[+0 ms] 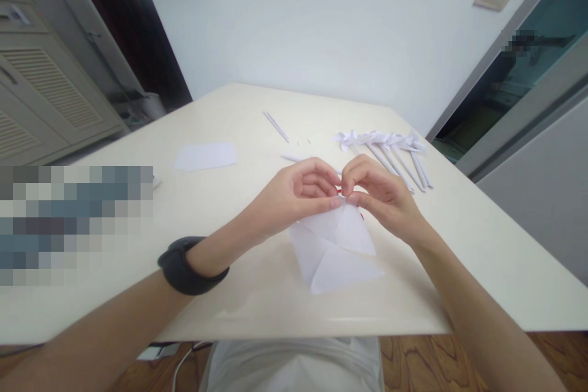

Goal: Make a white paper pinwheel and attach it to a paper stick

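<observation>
A white paper sheet (pixel 331 266), slit and creased into triangular flaps, hangs from my fingers just above the front part of the table. My left hand (pixel 305 190) pinches its upper edge between thumb and forefinger. Close beside it, my right hand (pixel 383 196) pinches the same paper near the top, the fingertips of both hands almost touching. Bits of something red (pixel 362 217) show behind the hands and paper; most of it is hidden, so its kind is unclear.
Several white paper pinwheels (pixel 374 138) with rolled paper sticks lie at the back right of the table (pixel 257 312). Blank white paper (pixel 206 156) lies left. Thin paper sticks (pixel 275 127) and tiny scraps sit toward the back. A wall (pixel 298 24) stands behind.
</observation>
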A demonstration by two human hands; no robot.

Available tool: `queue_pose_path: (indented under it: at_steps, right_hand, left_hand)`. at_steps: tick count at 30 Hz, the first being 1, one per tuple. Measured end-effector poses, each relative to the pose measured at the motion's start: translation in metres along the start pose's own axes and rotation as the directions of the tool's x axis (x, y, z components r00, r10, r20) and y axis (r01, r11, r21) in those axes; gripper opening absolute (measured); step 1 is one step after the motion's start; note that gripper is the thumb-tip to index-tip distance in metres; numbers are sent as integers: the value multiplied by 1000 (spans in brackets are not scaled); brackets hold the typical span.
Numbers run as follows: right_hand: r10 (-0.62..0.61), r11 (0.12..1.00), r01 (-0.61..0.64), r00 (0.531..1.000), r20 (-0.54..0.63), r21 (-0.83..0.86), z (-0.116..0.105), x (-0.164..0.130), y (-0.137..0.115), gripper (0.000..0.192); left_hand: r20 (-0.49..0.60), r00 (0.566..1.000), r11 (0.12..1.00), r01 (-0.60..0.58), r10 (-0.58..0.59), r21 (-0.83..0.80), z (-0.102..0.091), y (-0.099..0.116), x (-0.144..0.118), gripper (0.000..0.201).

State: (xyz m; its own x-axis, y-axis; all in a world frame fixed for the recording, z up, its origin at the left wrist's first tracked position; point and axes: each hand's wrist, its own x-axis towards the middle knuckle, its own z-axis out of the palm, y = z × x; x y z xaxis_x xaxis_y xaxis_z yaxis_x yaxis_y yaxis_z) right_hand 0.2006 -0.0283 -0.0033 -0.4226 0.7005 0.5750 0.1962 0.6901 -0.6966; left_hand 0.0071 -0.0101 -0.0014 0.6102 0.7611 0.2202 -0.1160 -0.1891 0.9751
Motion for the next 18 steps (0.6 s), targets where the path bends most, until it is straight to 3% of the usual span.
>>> queue_pose_path:
  at_steps: [12,16,18]
  right_hand:
    - [3,999,-2,999,32,-43,4,-1,-3,10]
    - [-36,991,42,998,49,-130,4,-1,-2,10]
    - [-45,983,49,999,27,-177,4,-1,-1,10]
  left_hand:
    - [48,998,996,25,-29,89,-6,8,1,17]
    - [-2,995,962,-96,100,257,-10,12,0,14]
    - [-62,975,897,-172,215,408,-12,15,-1,13]
